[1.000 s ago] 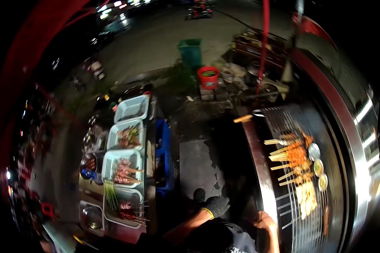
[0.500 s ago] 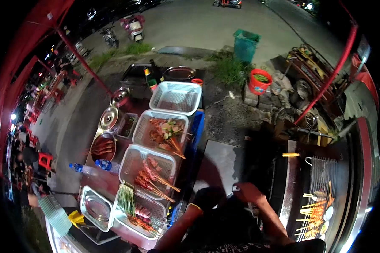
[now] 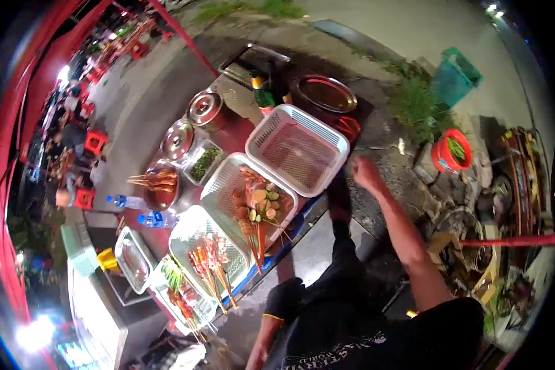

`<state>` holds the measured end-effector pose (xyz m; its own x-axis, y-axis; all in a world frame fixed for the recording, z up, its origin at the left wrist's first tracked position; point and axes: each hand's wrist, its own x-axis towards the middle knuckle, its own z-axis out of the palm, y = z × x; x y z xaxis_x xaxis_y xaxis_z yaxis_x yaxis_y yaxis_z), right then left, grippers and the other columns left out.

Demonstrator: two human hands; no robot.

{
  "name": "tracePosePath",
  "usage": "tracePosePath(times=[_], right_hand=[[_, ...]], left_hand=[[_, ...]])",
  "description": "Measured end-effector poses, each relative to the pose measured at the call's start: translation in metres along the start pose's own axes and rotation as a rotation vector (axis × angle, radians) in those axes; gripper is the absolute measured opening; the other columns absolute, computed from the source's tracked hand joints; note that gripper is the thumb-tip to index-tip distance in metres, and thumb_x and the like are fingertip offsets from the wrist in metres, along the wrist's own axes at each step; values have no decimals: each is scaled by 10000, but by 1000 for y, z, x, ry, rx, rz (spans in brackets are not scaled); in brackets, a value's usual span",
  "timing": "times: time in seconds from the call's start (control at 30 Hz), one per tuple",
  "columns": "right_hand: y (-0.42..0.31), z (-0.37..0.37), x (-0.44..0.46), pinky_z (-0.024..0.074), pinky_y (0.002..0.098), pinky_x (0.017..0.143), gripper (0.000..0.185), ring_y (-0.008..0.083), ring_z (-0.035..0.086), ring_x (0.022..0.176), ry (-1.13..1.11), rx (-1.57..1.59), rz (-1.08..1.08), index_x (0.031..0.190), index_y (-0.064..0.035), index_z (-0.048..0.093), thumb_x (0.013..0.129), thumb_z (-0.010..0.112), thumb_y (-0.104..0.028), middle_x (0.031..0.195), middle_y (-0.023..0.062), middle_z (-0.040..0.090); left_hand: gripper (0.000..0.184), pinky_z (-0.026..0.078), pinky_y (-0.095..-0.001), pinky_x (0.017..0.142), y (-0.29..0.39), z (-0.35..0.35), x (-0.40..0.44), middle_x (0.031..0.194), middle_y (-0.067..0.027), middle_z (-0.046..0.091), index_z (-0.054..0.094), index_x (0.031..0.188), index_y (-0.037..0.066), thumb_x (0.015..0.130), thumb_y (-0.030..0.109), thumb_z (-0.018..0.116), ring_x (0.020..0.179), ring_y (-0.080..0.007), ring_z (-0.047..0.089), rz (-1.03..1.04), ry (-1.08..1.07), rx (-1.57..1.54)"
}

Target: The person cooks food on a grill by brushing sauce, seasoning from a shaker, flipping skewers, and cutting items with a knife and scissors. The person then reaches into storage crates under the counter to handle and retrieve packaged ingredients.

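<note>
My right hand is bare, its fingers curled in, just right of a white plastic basket. Whatever those fingers may hold is too small to make out. My left hand, in a dark glove, hangs low near my body; its fingers blend into the dark. Nearest to it is a white basket with meat skewers whose sticks poke over the edge. Behind that, another basket bears skewers with sliced vegetables.
Lidded metal pots, a tub of chopped greens and a pot of skewers stand beyond the baskets. Plastic bottles lie near them. A green glass bottle and a round tray stand behind. A red bucket is at right.
The view has swung, and the grill at right has left it. My right hand has moved from before my body out to the far basket. My left hand stays low.
</note>
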<state>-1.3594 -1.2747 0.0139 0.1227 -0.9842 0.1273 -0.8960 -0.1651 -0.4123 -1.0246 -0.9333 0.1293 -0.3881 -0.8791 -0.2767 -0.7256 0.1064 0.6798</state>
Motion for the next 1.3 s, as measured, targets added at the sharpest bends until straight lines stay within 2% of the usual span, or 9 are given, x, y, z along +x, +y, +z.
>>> tracePosePath(times=[0.1, 0.23, 0.4, 0.47, 0.6, 0.73, 0.97, 1.0, 1.3], right_hand=[[25, 14, 92, 484, 476, 874, 359, 423, 592, 1007, 137, -47, 14, 1169, -11, 561, 852, 607, -171, 1048, 242, 629], [96, 96, 150, 443, 400, 937, 445, 325, 576, 1114, -29, 682, 117, 1285, -27, 544, 991, 442, -346, 1279, 175, 581], [84, 116, 185, 415, 373, 956, 477, 282, 601, 1069, -40, 1141, 457, 1262, -39, 574, 1024, 384, -407, 1208, 141, 629], [47, 22, 182, 471, 404, 830, 421, 293, 627, 977, -310, 336, 239, 1227, -6, 577, 999, 462, -340, 1124, 147, 638], [115, -13, 199, 404, 256, 432, 255, 131, 515, 483, -996, 1299, 459, 1060, -17, 538, 852, 618, -141, 673, 55, 556], [120, -77, 172, 367, 244, 369, 225, 120, 444, 392, -1105, 1670, 755, 1032, -20, 542, 892, 606, -183, 598, 15, 509], [75, -140, 100, 351, 225, 348, 225, 112, 400, 353, -1039, 1606, 423, 1034, -25, 544, 924, 590, -214, 582, -1, 496], [64, -144, 92, 451, 264, 465, 259, 134, 498, 483, -1070, 1495, 284, 1107, -34, 534, 959, 548, -247, 675, 28, 524], [-169, -98, -32, 459, 290, 598, 294, 156, 552, 655, -1319, 1322, 19, 1153, -44, 508, 950, 559, -251, 821, 74, 572]], left_hand=[[263, 523, -443, 755, 51, -9, 48, 958, -150, 687, 676, 1049, 108, 862, 268, 584, 894, -353, 662, -180, 61, -12], [260, 521, -460, 748, 108, -34, 91, 946, -162, 689, 679, 1038, 97, 874, 276, 585, 883, -359, 661, -478, -112, -2], [241, 529, -432, 786, 102, -14, 88, 997, -181, 688, 677, 1060, 87, 894, 249, 612, 922, -357, 667, -654, 352, -255], [245, 536, -408, 804, 106, -9, 89, 1022, -195, 685, 673, 1076, 71, 887, 223, 634, 932, -350, 674, -704, 391, -275], [243, 531, -416, 792, 106, 6, 94, 1002, -203, 682, 668, 1072, 67, 879, 209, 631, 922, -369, 665, -658, 509, -270], [256, 517, -462, 767, 117, 12, 100, 939, -214, 681, 650, 1062, 69, 885, 250, 614, 893, -399, 656, -665, 493, -318], [275, 506, -499, 744, 124, 21, 94, 920, -238, 673, 621, 1083, 92, 925, 309, 562, 895, -416, 655, -700, 484, -386], [275, 506, -498, 743, 120, 27, 90, 925, -231, 672, 616, 1105, 107, 928, 309, 558, 896, -414, 656, -684, 486, -386], [399, 496, -502, 708, 119, 9, -2, 940, -185, 656, 601, 997, 97, 840, 460, 650, 831, -412, 646, -610, 573, -164]])
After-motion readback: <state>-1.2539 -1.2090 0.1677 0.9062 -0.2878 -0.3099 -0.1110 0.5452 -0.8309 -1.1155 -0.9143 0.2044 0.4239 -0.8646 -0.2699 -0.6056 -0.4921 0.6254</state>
